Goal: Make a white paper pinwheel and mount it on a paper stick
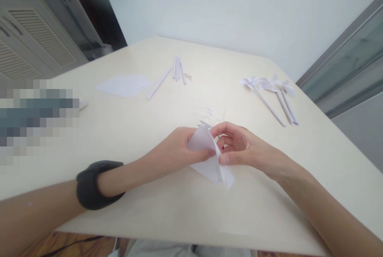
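Note:
A folded white sheet of paper point(203, 141) is held up over the table in front of me. My left hand point(191, 147) pinches it from the left, thumb on the near face and fingers behind. At its right edge, the thumb and forefinger of my right hand point(236, 145) take hold of a flap; the other fingers curl behind. Just beyond the paper show the metal blades point(206, 124) of what looks like scissors, with bits of red by my right hand. The rest of that tool is hidden. Thin paper scraps point(209, 111) lie behind it.
Several paper pinwheels point(269, 85) on rolled sticks lie at the right. Several rolled paper tubes point(177, 68) lie at the back, one longer tube point(159, 83) beside white sheets point(124, 85). A blurred-out patch point(36, 113) covers the left table edge. A wall point(209, 9) stands behind.

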### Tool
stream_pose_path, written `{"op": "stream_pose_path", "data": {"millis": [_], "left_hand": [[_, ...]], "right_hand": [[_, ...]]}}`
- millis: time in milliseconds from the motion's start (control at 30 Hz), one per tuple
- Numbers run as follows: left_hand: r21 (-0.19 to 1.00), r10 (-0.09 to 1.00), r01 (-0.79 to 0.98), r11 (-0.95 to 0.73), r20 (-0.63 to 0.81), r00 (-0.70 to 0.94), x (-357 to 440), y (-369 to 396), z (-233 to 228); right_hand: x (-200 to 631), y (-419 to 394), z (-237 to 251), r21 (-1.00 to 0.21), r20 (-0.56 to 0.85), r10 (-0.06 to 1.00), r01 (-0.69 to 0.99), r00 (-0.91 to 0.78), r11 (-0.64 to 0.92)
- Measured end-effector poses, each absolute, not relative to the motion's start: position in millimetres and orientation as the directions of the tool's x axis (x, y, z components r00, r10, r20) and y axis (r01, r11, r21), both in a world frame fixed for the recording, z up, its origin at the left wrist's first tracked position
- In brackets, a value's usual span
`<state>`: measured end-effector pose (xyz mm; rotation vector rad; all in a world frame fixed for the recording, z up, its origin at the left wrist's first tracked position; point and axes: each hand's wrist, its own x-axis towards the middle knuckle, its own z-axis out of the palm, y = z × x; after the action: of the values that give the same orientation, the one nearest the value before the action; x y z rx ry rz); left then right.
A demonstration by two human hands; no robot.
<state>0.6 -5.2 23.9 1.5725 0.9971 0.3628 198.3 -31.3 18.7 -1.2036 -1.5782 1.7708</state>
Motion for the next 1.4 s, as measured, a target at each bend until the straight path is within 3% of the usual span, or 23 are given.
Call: {"op": "stream_pose_path", "data": {"millis": [300, 533, 1033, 1200, 1400], "left_hand": [[0.942, 0.692, 0.326, 0.076, -0.286, 0.663, 0.5, -4.7, 20.6], [0.922, 0.69, 0.372, 0.102, -0.335, 0.641, -0.8, -1.9, 15.2], [0.935, 0.709, 0.356, -0.011, -0.244, 0.662, -3.9, 2.1, 12.7], [0.931, 0.677, 0.357, 0.075, -0.311, 0.667, -2.5, 1.3, 15.0], [0.929, 0.723, 0.35, 0.117, -0.321, 0.612, 0.7, -0.7, 12.0]], "right_hand": [[192.6, -33.4, 16.4, -0.955, -0.266, 0.868, 0.235, -0.419, -0.18], [199.7, -28.4, 19.0, -0.961, -0.264, 0.854, 0.203, -0.448, -0.19], [203.4, -26.5, 22.1, -0.957, -0.228, 0.877, 0.261, -0.423, -0.123], [202.4, -27.1, 21.7, -0.96, -0.212, 0.887, 0.258, -0.41, -0.11], [202.2, -26.9, 21.5, -0.954, -0.211, 0.891, 0.284, -0.402, -0.098]]}}
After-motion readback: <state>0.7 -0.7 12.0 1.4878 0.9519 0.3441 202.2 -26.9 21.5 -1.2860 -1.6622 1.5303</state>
